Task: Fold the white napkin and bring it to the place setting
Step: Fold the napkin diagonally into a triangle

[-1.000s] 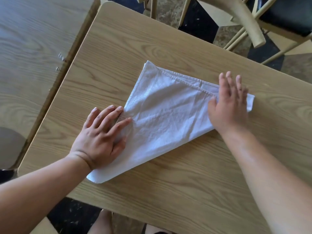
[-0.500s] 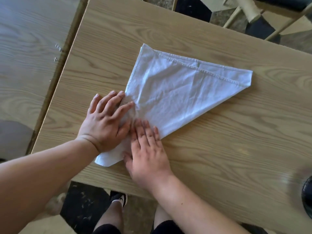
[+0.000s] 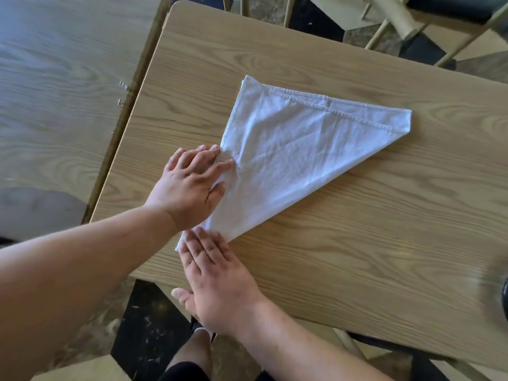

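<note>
The white napkin (image 3: 297, 149) lies folded into a triangle on the light wooden table (image 3: 357, 257). Its long hemmed edge runs along the far side and its near corner points toward me. My left hand (image 3: 189, 188) lies flat, palm down, on the napkin's left edge, fingers spread. My right hand (image 3: 217, 279) lies flat just below it, fingertips pressing the napkin's near corner, which is partly hidden under both hands. Neither hand grips the cloth.
A second wooden table (image 3: 55, 92) stands close on the left, with a narrow gap between the two. Chair legs and a dark seat (image 3: 439, 12) stand beyond the far edge. A dark blurred object (image 3: 504, 295) shows at the right edge.
My right hand left the napkin's far right corner, came across to the near corner, then slid down toward the tip. My left hand stayed pressing the left edge.
</note>
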Available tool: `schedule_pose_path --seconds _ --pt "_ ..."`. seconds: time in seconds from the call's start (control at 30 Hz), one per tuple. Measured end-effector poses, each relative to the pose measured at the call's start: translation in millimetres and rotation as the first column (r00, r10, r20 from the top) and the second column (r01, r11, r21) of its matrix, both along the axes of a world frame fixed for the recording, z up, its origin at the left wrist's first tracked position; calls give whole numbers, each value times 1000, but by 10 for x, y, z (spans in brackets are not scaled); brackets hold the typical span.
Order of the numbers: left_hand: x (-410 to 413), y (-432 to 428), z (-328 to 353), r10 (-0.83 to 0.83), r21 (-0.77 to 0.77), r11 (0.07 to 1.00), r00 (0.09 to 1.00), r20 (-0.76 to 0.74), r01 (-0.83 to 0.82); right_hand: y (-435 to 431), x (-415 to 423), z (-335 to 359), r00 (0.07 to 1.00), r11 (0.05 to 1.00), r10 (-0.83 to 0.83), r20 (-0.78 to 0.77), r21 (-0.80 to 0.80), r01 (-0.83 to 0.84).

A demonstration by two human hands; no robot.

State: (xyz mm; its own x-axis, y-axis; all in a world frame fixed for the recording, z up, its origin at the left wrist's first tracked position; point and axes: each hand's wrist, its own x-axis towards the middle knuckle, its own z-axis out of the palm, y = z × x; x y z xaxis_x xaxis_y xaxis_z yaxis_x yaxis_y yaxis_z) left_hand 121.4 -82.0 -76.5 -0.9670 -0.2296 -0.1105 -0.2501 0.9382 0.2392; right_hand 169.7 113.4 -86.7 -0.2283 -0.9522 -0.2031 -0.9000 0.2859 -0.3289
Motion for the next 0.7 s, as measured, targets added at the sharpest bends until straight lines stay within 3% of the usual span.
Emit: schedule_pose_path --seconds 0.1,0.2,0.47,0.7 --pt "16 29 -44 24 19 1000 999 -32 -23 54 -161 24 992 995 -2 127 -103 15" --pt "56 59 -101 53 40 998 997 -58 -51 170 -572 89 981 995 -31 189 -86 48" --pt "47 124 -110 30 -26 999 996 -79 -32 835 -2286 35 977 968 -210 -41 133 214" --pt "27 121 -140 29 -52 998 997 -74 -33 1282 -3586 -40 748 748 -631 -206 94 657"
